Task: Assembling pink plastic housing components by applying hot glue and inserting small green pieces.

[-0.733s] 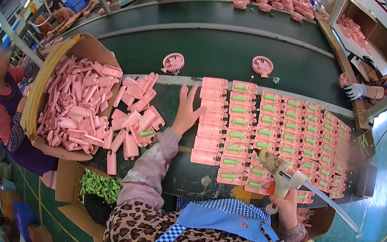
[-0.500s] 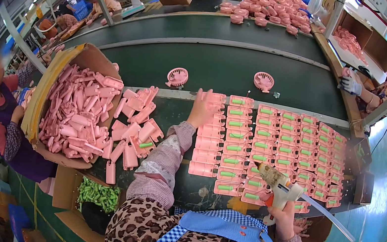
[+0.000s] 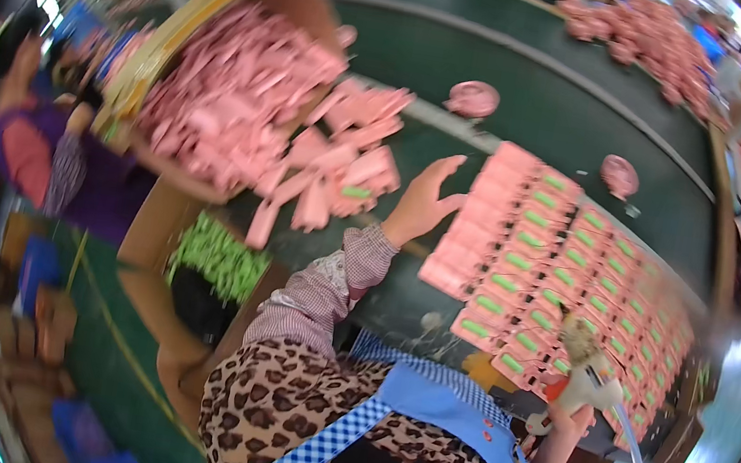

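Note:
My left hand (image 3: 424, 203) is over the dark table with thumb and forefinger apart, holding nothing. Just to its right begins a column of bare pink plastic shells (image 3: 479, 224). Beyond that stand several columns of pink shells with green cylinders (image 3: 535, 218) and thin wires in them. In my right hand (image 3: 568, 422) is a hot glue gun (image 3: 594, 385) with a clear glue stick trailing from its back; its stained nozzle points up and left over the rows. Left of my left hand lies a loose heap of pink shells (image 3: 331, 178), one bearing a green cylinder.
A big cardboard box (image 3: 154, 46) of pink shells stands on the left. Below it, another box holds green pieces (image 3: 218, 257). Two round pink grilles (image 3: 474, 99) rest on the green conveyor belt (image 3: 438, 36). A person in purple (image 3: 95, 181) is at the far left.
The view has turned, tilting the rows, and is blurred. My left hand has drawn back from the upper end of the bare shells, its fingers spread. The glue gun stays in my right hand.

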`<state>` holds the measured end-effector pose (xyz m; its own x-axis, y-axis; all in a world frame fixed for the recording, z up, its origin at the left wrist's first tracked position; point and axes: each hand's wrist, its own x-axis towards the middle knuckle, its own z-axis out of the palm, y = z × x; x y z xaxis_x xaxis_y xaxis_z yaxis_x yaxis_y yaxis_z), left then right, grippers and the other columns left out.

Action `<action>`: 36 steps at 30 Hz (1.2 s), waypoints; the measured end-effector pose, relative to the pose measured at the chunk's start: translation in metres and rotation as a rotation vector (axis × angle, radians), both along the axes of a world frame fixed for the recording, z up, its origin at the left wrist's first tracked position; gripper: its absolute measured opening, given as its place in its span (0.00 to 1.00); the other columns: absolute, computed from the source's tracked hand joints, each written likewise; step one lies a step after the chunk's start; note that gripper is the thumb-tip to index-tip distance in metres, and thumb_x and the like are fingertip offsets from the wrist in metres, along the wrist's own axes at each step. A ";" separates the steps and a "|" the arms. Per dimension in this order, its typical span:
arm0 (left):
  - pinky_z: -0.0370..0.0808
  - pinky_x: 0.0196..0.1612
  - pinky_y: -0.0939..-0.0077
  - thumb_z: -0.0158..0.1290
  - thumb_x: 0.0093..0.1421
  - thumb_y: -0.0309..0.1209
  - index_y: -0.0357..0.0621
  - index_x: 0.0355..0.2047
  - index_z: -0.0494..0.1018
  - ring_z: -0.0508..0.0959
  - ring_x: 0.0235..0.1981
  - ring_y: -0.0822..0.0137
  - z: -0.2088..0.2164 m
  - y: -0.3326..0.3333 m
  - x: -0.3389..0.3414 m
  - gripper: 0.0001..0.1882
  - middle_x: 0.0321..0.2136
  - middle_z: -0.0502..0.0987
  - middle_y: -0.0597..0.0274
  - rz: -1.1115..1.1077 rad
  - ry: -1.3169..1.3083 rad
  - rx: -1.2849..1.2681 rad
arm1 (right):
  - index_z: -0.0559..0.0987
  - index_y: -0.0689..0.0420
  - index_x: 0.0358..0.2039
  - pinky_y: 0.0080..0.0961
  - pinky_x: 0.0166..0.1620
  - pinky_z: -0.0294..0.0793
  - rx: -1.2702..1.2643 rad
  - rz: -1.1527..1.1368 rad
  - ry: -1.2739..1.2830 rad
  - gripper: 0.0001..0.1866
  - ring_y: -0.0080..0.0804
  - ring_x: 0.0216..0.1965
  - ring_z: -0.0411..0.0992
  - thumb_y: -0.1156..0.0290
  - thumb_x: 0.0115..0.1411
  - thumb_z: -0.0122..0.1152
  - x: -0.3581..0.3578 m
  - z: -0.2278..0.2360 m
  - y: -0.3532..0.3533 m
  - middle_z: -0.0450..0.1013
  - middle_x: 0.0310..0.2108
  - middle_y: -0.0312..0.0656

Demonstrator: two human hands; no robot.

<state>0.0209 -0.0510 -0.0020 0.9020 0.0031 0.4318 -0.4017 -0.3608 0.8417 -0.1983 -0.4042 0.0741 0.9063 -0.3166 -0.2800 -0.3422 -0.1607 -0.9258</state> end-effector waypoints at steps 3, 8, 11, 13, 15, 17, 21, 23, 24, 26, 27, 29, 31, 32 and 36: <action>0.71 0.52 0.69 0.58 0.55 0.26 0.39 0.56 0.65 0.74 0.49 0.62 0.005 0.040 -0.077 0.28 0.49 0.72 0.55 0.179 0.030 -0.071 | 0.67 0.64 0.50 0.24 0.44 0.67 0.009 0.117 -0.083 0.26 0.30 0.40 0.70 0.67 0.51 0.54 0.002 0.008 0.006 0.73 0.40 0.44; 0.73 0.46 0.75 0.55 0.57 0.23 0.37 0.46 0.71 0.77 0.40 0.68 0.037 0.111 -0.177 0.15 0.38 0.77 0.61 0.657 0.071 -0.163 | 0.65 0.65 0.52 0.23 0.44 0.65 0.129 0.073 -0.106 0.28 0.27 0.40 0.66 0.76 0.48 0.54 0.011 0.013 0.012 0.68 0.44 0.43; 0.74 0.42 0.77 0.54 0.58 0.23 0.36 0.42 0.73 0.78 0.36 0.71 0.026 0.183 -0.221 0.11 0.35 0.78 0.60 0.999 0.015 -0.101 | 0.63 0.65 0.54 0.26 0.49 0.63 0.149 0.067 -0.128 0.29 0.29 0.43 0.66 0.76 0.49 0.53 0.016 0.018 0.019 0.68 0.45 0.43; 0.74 0.41 0.75 0.55 0.56 0.24 0.36 0.43 0.73 0.78 0.35 0.68 0.007 0.246 -0.249 0.13 0.34 0.79 0.58 1.183 0.067 0.037 | 0.63 0.65 0.54 0.26 0.50 0.63 0.118 0.058 -0.108 0.29 0.30 0.44 0.66 0.75 0.50 0.53 0.018 0.016 0.020 0.67 0.45 0.44; 0.74 0.43 0.69 0.58 0.54 0.27 0.36 0.46 0.73 0.79 0.38 0.62 -0.029 0.311 -0.275 0.18 0.36 0.79 0.52 1.278 0.310 0.151 | 0.63 0.65 0.54 0.26 0.50 0.63 0.099 0.084 -0.090 0.28 0.30 0.44 0.66 0.74 0.51 0.52 0.022 0.020 0.025 0.67 0.45 0.43; 0.74 0.46 0.63 0.60 0.51 0.31 0.38 0.49 0.72 0.78 0.42 0.55 -0.078 0.367 -0.273 0.24 0.41 0.78 0.47 1.234 0.654 0.256 | 0.64 0.65 0.53 0.25 0.48 0.64 0.084 0.105 -0.073 0.26 0.29 0.43 0.65 0.73 0.52 0.52 0.025 0.025 0.034 0.66 0.44 0.43; 0.70 0.53 0.55 0.63 0.47 0.38 0.41 0.53 0.70 0.71 0.52 0.45 -0.149 0.416 -0.266 0.32 0.54 0.67 0.42 0.973 0.760 0.478 | 0.64 0.64 0.52 0.25 0.44 0.65 0.040 0.140 -0.014 0.25 0.27 0.40 0.65 0.71 0.53 0.53 0.033 0.037 0.043 0.66 0.42 0.42; 0.70 0.54 0.54 0.64 0.47 0.40 0.42 0.54 0.70 0.68 0.54 0.43 -0.173 0.416 -0.241 0.34 0.57 0.62 0.42 0.908 0.864 0.546 | 0.65 0.64 0.51 0.24 0.44 0.65 0.017 0.123 -0.026 0.25 0.28 0.39 0.65 0.71 0.52 0.53 0.033 0.039 0.049 0.66 0.41 0.41; 0.70 0.54 0.54 0.63 0.47 0.40 0.42 0.54 0.70 0.68 0.54 0.43 -0.178 0.414 -0.232 0.33 0.57 0.63 0.42 0.888 0.922 0.588 | 0.65 0.64 0.50 0.24 0.44 0.65 0.003 0.116 -0.032 0.24 0.28 0.38 0.65 0.71 0.52 0.53 0.033 0.040 0.051 0.67 0.41 0.41; 0.70 0.53 0.53 0.63 0.48 0.40 0.43 0.54 0.70 0.68 0.54 0.43 -0.182 0.408 -0.228 0.33 0.56 0.63 0.42 0.907 1.015 0.654 | 0.66 0.64 0.49 0.24 0.43 0.65 -0.006 0.080 -0.050 0.23 0.28 0.38 0.66 0.71 0.51 0.53 0.034 0.036 0.053 0.68 0.40 0.42; 0.70 0.53 0.53 0.62 0.48 0.40 0.43 0.54 0.70 0.68 0.54 0.43 -0.184 0.399 -0.224 0.32 0.56 0.63 0.42 0.926 1.051 0.669 | 0.67 0.64 0.48 0.24 0.43 0.65 -0.023 0.058 -0.060 0.23 0.28 0.38 0.67 0.71 0.51 0.53 0.035 0.033 0.054 0.69 0.40 0.42; 0.70 0.53 0.53 0.62 0.49 0.41 0.44 0.54 0.70 0.68 0.54 0.43 -0.170 0.376 -0.224 0.32 0.55 0.63 0.42 0.994 1.115 0.660 | 0.67 0.65 0.48 0.23 0.42 0.66 -0.033 0.092 -0.088 0.23 0.27 0.37 0.67 0.71 0.51 0.53 0.038 0.032 0.063 0.71 0.39 0.43; 0.70 0.53 0.52 0.61 0.50 0.41 0.45 0.54 0.70 0.68 0.54 0.43 -0.151 0.354 -0.213 0.31 0.54 0.63 0.41 1.041 1.113 0.672 | 0.68 0.65 0.47 0.21 0.38 0.66 -0.030 0.138 -0.110 0.22 0.27 0.37 0.68 0.71 0.50 0.54 0.038 0.025 0.055 0.73 0.40 0.44; 0.70 0.53 0.52 0.61 0.50 0.41 0.45 0.54 0.70 0.68 0.54 0.43 -0.140 0.348 -0.220 0.31 0.54 0.63 0.41 1.061 1.087 0.699 | 0.68 0.65 0.47 0.21 0.38 0.66 -0.006 0.140 -0.112 0.22 0.26 0.36 0.68 0.71 0.50 0.54 0.040 0.028 0.057 0.72 0.39 0.44; 0.75 0.46 0.53 0.57 0.54 0.39 0.47 0.48 0.73 0.74 0.46 0.43 -0.181 0.383 -0.247 0.22 0.49 0.69 0.50 0.953 1.045 0.723 | 0.66 0.64 0.50 0.24 0.46 0.64 -0.012 0.161 -0.025 0.25 0.28 0.41 0.67 0.69 0.51 0.54 0.044 0.034 0.052 0.71 0.41 0.42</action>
<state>-0.2266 0.3323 -0.1828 0.5771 0.7944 -0.1895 0.8167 -0.5607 0.1365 -0.1545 -0.3521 0.1085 0.9522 -0.1696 -0.2539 -0.2880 -0.2230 -0.9313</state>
